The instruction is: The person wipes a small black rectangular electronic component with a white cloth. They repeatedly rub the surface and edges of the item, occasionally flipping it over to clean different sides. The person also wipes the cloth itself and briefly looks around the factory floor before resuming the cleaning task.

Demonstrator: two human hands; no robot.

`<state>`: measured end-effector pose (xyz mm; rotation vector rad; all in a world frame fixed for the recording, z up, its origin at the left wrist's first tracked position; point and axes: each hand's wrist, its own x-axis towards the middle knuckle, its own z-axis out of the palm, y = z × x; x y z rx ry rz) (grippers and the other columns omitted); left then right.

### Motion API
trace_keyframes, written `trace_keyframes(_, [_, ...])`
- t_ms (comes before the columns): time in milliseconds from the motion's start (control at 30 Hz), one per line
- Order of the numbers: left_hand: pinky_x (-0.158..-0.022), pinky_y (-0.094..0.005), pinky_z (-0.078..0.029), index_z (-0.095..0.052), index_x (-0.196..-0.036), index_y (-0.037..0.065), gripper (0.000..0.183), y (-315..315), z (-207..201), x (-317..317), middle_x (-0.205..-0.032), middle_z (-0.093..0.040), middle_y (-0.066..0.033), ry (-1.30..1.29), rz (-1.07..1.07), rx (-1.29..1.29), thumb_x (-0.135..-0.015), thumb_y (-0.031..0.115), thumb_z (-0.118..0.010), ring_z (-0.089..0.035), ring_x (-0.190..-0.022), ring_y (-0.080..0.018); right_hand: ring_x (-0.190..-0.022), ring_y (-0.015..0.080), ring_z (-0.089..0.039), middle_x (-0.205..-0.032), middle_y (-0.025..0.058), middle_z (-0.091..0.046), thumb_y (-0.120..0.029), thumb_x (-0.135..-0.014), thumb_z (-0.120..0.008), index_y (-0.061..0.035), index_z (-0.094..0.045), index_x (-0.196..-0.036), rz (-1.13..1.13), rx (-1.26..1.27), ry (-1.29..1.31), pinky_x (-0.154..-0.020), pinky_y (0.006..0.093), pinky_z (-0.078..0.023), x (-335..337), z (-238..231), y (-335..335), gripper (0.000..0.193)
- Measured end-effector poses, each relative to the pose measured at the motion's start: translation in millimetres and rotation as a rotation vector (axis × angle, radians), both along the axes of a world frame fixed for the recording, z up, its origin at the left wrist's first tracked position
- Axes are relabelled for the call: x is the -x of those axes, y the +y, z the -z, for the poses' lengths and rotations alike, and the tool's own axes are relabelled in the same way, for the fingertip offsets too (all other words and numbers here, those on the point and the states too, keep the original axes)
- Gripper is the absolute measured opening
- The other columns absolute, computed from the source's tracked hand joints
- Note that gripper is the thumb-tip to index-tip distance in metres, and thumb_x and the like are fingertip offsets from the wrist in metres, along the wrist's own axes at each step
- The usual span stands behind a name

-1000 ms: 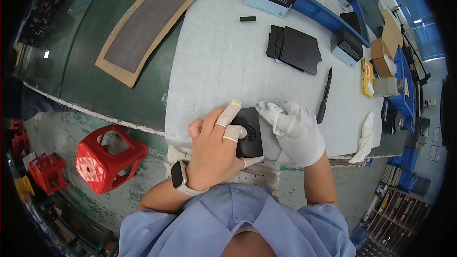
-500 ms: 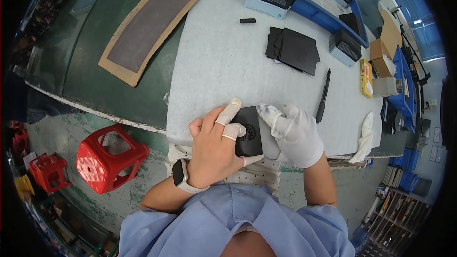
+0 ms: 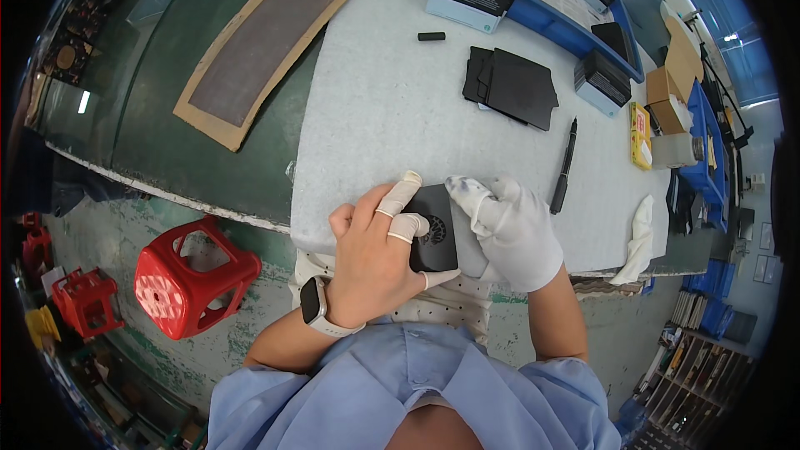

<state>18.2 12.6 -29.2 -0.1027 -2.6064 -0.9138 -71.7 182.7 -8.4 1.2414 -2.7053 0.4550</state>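
A flat black rectangular piece [image 3: 437,243] with a dark round emblem lies at the table's front edge. My left hand [image 3: 379,242], with pale finger cots on several fingers, grips it: two fingers press on its face, and the thumb lies along its near edge. My right hand [image 3: 517,229] wears a white glove with dark stains at the fingertip. Its fingers are curled together, and the stained tip touches the piece's upper right corner. Whatever may be inside those fingers is hidden.
On the white table [image 3: 367,117] lie black flat panels [image 3: 521,87], a black marker [image 3: 564,168], its cap [image 3: 432,37] and a white cloth [image 3: 638,242]. Black-and-blue boxes [image 3: 602,83] stand by a blue tray [image 3: 533,12]. A brown-edged board [image 3: 258,54] lies left; a red stool [image 3: 196,275] stands below.
The gloved fingertip has shifted slightly left and up along the black piece's corner. My left hand keeps its grip almost unmoved.
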Motion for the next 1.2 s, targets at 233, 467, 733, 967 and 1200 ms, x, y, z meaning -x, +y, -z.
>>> trace_keyframes(233, [-0.091, -0.0408, -0.029, -0.053, -0.086, 0.01, 0.062, -1, 0, 0, -0.13, -0.054, -0.0133, 0.003, -0.002, 0.001, -0.045, 0.037, -0.09, -0.05, -0.112, -0.0302, -0.072, 0.026, -0.059, -0.092, 0.0075, -0.059, -0.007, -0.079, -0.066, -0.0201, -0.069, -0.109, 0.092, 0.061, -0.116, -0.059, 0.0366, -0.048, -5, 4, -2, 0.033])
trace_keyframes(467, [-0.091, -0.0409, -0.029, -0.053, -0.087, 0.011, 0.062, 0, -1, 0, -0.13, -0.054, -0.0125, -0.01, -0.004, 0.013, -0.044, 0.036, -0.09, -0.05, -0.113, -0.0297, -0.073, 0.0256, -0.059, -0.09, 0.0078, -0.061, -0.007, -0.078, -0.065, -0.0156, -0.067, -0.111, 0.006, -0.001, -0.074, -0.059, 0.0361, -0.05, -4, -7, -4, 0.035])
trace_keyframes(733, [-0.087, -0.0418, -0.027, -0.06, -0.09, 0.006, 0.055, -2, -1, 0, -0.13, -0.052, -0.0146, -0.021, 0.02, -0.025, -0.049, 0.032, -0.086, -0.049, -0.115, -0.0274, -0.071, 0.0248, -0.058, -0.086, 0.0059, -0.06, -0.004, -0.075, -0.065, -0.0155, -0.068, -0.111, 0.044, 0.032, -0.057, -0.061, 0.0367, -0.048, -7, -3, -4, 0.038])
trace_keyframes(967, [-0.089, -0.0403, -0.028, -0.056, -0.084, 0.012, 0.057, -1, 0, -1, -0.13, -0.054, -0.012, -0.016, -0.014, -0.007, -0.045, 0.035, -0.089, -0.05, -0.114, -0.0274, -0.073, 0.0244, -0.058, -0.088, 0.006, -0.061, -0.003, -0.075, -0.064, -0.015, -0.068, -0.112, 0.057, 0.047, -0.034, -0.061, 0.0352, -0.048, -8, -5, -5, 0.039])
trace_keyframes(1200, [-0.088, -0.0401, -0.027, -0.056, -0.083, 0.013, 0.055, 0, 0, -2, -0.131, -0.053, -0.0108, -0.035, -0.012, -0.012, -0.045, 0.034, -0.089, -0.049, -0.116, -0.0267, -0.072, 0.0233, -0.058, -0.086, 0.0057, -0.056, -0.01, -0.076, -0.067, -0.0167, -0.068, -0.11, 0.007, 0.018, 0.011, -0.057, 0.0347, -0.049, -9, 1, -2, 0.035])
